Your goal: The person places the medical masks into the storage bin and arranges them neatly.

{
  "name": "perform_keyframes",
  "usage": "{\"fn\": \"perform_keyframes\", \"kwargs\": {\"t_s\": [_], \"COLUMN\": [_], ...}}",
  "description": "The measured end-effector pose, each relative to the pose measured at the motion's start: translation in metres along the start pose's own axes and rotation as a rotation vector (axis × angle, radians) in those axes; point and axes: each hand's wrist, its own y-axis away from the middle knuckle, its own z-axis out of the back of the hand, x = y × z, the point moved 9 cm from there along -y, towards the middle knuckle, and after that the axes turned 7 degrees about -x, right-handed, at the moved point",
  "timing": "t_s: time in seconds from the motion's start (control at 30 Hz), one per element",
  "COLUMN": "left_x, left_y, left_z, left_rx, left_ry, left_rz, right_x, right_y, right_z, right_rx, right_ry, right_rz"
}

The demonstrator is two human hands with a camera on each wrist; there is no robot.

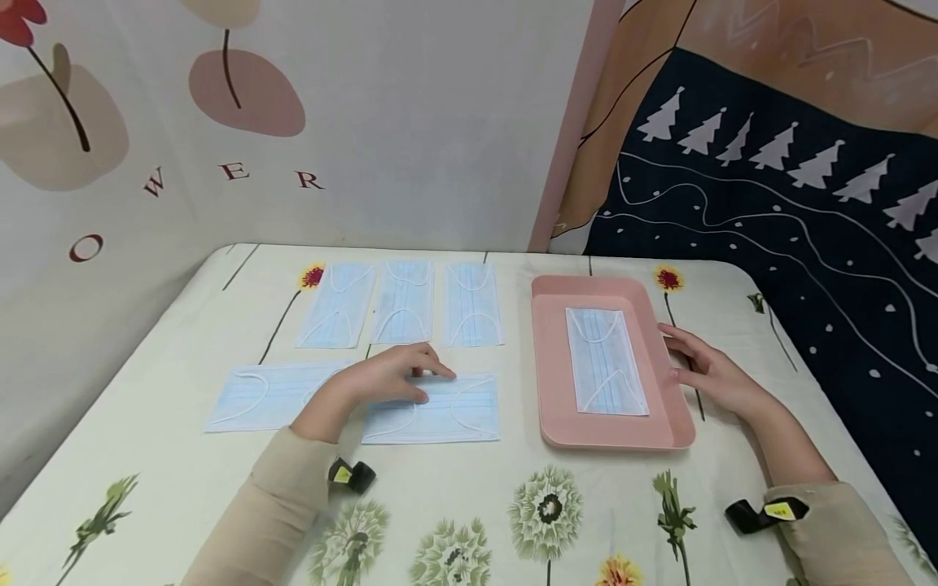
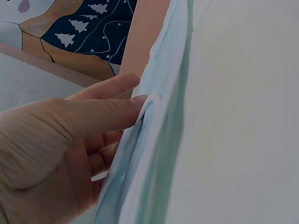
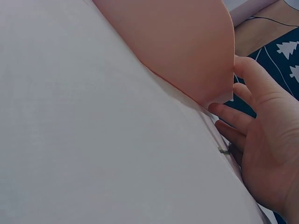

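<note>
My left hand (image 1: 388, 374) lies over a light blue face mask (image 1: 454, 419) on the table, thumb and index finger spread apart. In the left wrist view, the thumb (image 2: 110, 114) is right at the mask's white ear loop (image 2: 152, 100). Beside it, another face mask (image 1: 249, 399) is partly hidden by the left wrist. A pink tray (image 1: 553, 366) stands to the right with one mask (image 1: 607, 362) lying flat inside. My right hand (image 1: 714, 374) is at the tray's right side, its loosely bent fingers against the outer wall in the right wrist view.
Three more masks, the left (image 1: 337, 305), middle (image 1: 403, 301) and right (image 1: 474, 305), lie in a row farther back. A floral cloth (image 1: 410, 488) covers the table. Printed fabric (image 1: 440, 122) hangs behind the table's back edge.
</note>
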Motion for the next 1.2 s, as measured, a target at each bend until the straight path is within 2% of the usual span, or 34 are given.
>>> {"fn": "perform_keyframes", "kwargs": {"t_s": [0.47, 0.77, 1.03, 1.2], "left_x": [0.0, 0.001, -0.004, -0.004], "left_y": [-0.005, -0.004, 0.0, 0.001], "left_z": [-0.002, -0.007, -0.014, -0.017], "left_rx": [0.061, 0.132, 0.219, 0.241], "left_ry": [0.044, 0.097, 0.165, 0.212], "left_rz": [-0.052, -0.017, -0.016, -0.002], "right_x": [0.002, 0.002, 0.003, 0.005], "right_y": [0.0, 0.0, -0.001, 0.0], "right_z": [-0.001, -0.001, -0.001, -0.001], "right_rx": [0.003, 0.001, -0.001, -0.002], "right_ry": [-0.023, -0.014, -0.012, -0.02], "right_rz": [0.005, 0.003, 0.008, 0.015]}}
